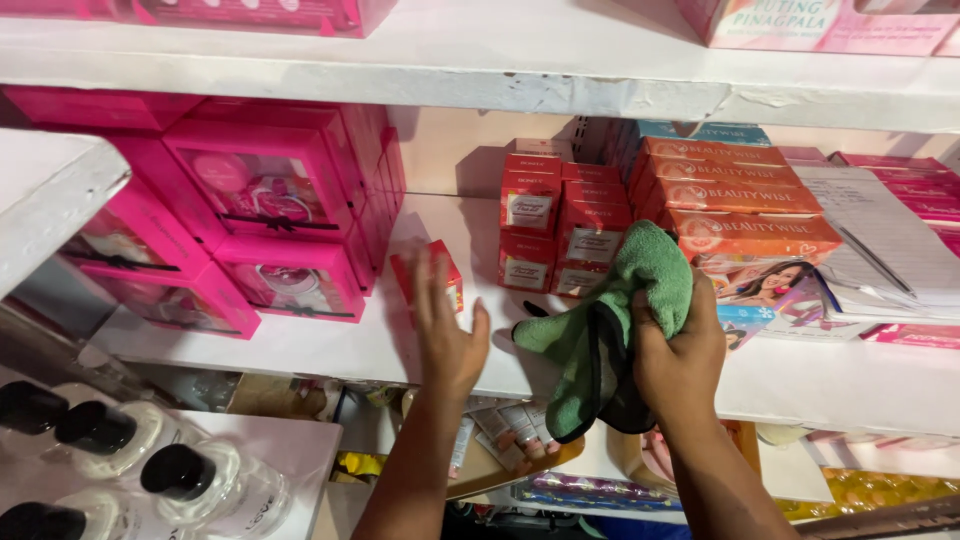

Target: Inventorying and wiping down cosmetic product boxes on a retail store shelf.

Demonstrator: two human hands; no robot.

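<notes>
My right hand (680, 355) grips a bunched green cloth (625, 300) with a dark edge, held at the front of the white shelf (330, 345). My left hand (447, 335) reaches over the shelf with fingers spread, just in front of a small red box (442, 270) that stands alone; whether it touches the box is unclear. Behind the cloth stand stacked small red boxes (560, 225).
Large pink gift boxes (260, 215) fill the shelf's left side. Orange flat boxes (735, 195) are stacked at right, with papers and a pen (880, 250) beside them. Clear bottles with black caps (130, 460) stand lower left. Clutter lies on the shelf below.
</notes>
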